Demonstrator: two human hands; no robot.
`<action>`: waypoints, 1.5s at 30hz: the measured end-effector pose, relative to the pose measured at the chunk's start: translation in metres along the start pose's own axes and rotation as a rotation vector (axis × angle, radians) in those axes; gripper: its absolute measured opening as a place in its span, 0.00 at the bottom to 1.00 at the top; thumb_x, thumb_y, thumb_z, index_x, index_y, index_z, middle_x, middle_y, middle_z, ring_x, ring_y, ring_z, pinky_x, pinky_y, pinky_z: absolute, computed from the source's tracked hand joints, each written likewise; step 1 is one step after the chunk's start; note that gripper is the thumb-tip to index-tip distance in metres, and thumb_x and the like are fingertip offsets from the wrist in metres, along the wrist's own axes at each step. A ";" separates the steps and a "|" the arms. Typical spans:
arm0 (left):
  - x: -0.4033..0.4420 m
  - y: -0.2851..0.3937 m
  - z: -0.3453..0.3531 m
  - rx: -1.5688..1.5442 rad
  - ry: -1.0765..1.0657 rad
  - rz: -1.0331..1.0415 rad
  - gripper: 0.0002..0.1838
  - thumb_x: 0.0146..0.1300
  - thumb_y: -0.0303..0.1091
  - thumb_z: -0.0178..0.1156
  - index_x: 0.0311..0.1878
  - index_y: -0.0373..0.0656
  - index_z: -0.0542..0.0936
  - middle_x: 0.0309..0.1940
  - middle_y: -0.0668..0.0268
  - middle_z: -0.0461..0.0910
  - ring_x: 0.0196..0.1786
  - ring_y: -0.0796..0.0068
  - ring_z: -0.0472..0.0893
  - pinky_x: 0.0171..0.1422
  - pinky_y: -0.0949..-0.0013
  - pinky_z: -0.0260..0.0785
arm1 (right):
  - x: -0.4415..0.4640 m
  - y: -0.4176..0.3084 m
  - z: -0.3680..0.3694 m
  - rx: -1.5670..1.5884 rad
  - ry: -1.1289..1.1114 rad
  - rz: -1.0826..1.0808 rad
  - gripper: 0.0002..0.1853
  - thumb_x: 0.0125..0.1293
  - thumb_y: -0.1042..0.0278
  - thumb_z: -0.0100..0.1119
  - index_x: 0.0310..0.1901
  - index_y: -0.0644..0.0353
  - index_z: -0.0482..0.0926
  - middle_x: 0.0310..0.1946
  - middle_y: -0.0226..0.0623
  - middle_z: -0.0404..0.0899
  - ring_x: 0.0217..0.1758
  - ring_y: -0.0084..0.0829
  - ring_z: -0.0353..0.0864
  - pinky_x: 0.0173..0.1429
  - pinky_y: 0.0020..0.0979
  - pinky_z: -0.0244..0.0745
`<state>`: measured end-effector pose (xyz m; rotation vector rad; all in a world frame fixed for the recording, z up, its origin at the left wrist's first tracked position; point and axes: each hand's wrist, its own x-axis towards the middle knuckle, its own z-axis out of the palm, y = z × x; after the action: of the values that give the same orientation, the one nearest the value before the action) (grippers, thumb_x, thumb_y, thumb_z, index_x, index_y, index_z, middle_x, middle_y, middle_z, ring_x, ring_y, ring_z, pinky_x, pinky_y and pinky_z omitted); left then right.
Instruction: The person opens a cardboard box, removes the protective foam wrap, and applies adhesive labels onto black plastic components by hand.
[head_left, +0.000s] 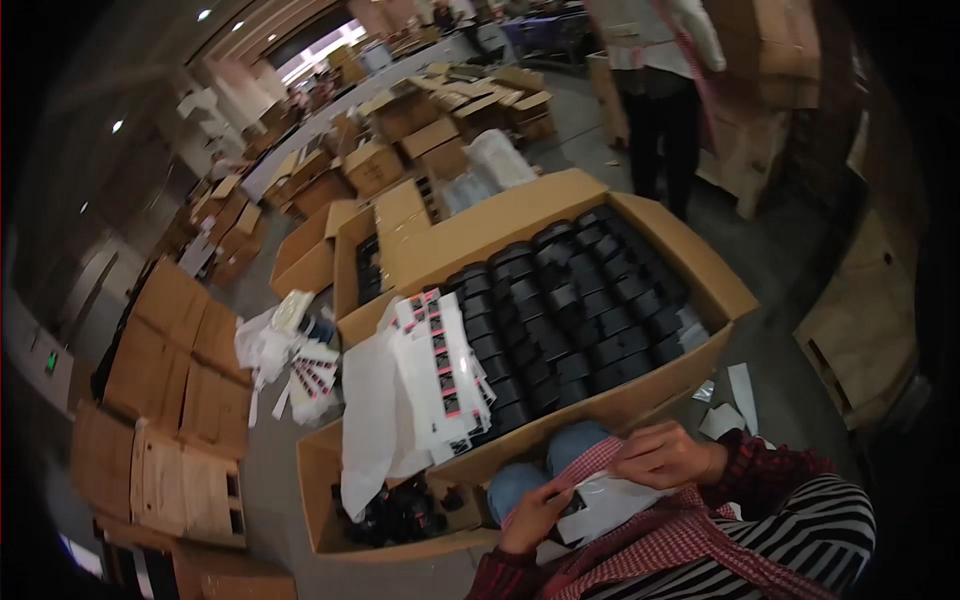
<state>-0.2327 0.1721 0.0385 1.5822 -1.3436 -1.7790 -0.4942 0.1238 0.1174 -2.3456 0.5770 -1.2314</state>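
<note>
At the lower right of the frame, a white sheet (pixel 622 497) lies over your lap, between your hands. Your left hand (pixel 535 514) has thumb and fingers nearly closed on its left edge. Your right hand (pixel 657 454), higher, pinches its upper edge, fingertips together; you cannot tell whether they hold anything smaller. At centre, an open cardboard box (pixel 640 388) holds rows of black parts (pixel 560 300), with printed label sheets (pixel 432 370) across its left end.
</note>
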 end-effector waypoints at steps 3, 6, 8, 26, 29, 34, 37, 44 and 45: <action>-0.007 -0.011 -0.004 0.429 0.075 0.055 0.23 0.63 0.29 0.61 0.62 0.43 0.74 0.34 0.70 0.80 0.39 0.77 0.79 0.42 0.76 0.71 | -0.003 0.006 0.006 0.218 0.060 0.142 0.08 0.59 0.75 0.65 0.41 0.62 0.83 0.34 0.40 0.82 0.36 0.37 0.83 0.39 0.32 0.79; 0.017 0.015 0.002 0.398 -0.014 0.172 0.25 0.63 0.28 0.61 0.64 0.44 0.72 0.35 0.69 0.80 0.40 0.77 0.79 0.42 0.76 0.71 | -0.011 0.010 0.019 0.205 0.073 0.139 0.11 0.59 0.75 0.65 0.44 0.63 0.82 0.36 0.40 0.82 0.37 0.37 0.83 0.39 0.32 0.79; 0.017 0.029 0.001 0.319 0.013 0.238 0.26 0.62 0.27 0.61 0.65 0.44 0.70 0.37 0.69 0.79 0.41 0.77 0.79 0.42 0.76 0.72 | -0.010 0.010 0.029 0.199 0.084 0.083 0.12 0.59 0.75 0.66 0.45 0.63 0.81 0.36 0.39 0.82 0.37 0.37 0.83 0.39 0.32 0.79; -0.050 0.105 0.017 -0.543 0.345 0.390 0.50 0.58 0.11 0.52 0.77 0.51 0.36 0.53 0.62 0.73 0.50 0.75 0.77 0.50 0.72 0.74 | 0.048 -0.001 0.048 0.905 0.268 0.651 0.05 0.64 0.76 0.62 0.40 0.67 0.81 0.34 0.24 0.77 0.38 0.12 0.73 0.41 0.18 0.69; -0.049 0.108 0.020 -0.629 0.282 0.411 0.48 0.61 0.11 0.50 0.77 0.52 0.36 0.54 0.61 0.74 0.51 0.76 0.77 0.51 0.71 0.75 | 0.056 -0.008 0.036 0.920 0.246 0.753 0.03 0.64 0.77 0.61 0.38 0.66 0.81 0.34 0.24 0.76 0.35 0.10 0.72 0.38 0.15 0.67; -0.050 0.104 0.015 -0.656 0.283 0.366 0.44 0.64 0.14 0.51 0.77 0.47 0.39 0.57 0.60 0.73 0.50 0.78 0.77 0.52 0.71 0.76 | 0.058 -0.004 0.046 0.894 0.195 0.708 0.05 0.63 0.78 0.63 0.40 0.65 0.82 0.33 0.25 0.79 0.34 0.12 0.76 0.34 0.15 0.72; -0.051 0.098 0.010 -0.589 0.290 0.384 0.41 0.65 0.15 0.52 0.76 0.43 0.42 0.58 0.60 0.73 0.49 0.80 0.77 0.51 0.74 0.76 | 0.059 -0.003 0.050 0.892 0.187 0.684 0.05 0.63 0.78 0.63 0.40 0.64 0.82 0.33 0.25 0.79 0.33 0.11 0.75 0.33 0.15 0.71; -0.051 0.098 0.008 -0.568 0.300 0.362 0.41 0.64 0.15 0.52 0.76 0.41 0.44 0.60 0.59 0.72 0.46 0.83 0.77 0.49 0.77 0.76 | 0.062 -0.003 0.051 0.925 0.153 0.734 0.06 0.61 0.80 0.65 0.40 0.65 0.82 0.35 0.26 0.78 0.37 0.13 0.75 0.40 0.17 0.72; -0.051 0.097 0.007 -0.551 0.299 0.359 0.41 0.64 0.15 0.52 0.76 0.41 0.44 0.60 0.59 0.73 0.46 0.83 0.77 0.48 0.77 0.76 | 0.062 -0.002 0.053 0.900 0.164 0.724 0.06 0.61 0.80 0.65 0.40 0.65 0.82 0.35 0.27 0.78 0.37 0.14 0.76 0.41 0.17 0.72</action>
<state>-0.2533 0.1716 0.1460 1.1589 -0.8337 -1.4531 -0.4174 0.1016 0.1321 -1.1473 0.6537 -1.0155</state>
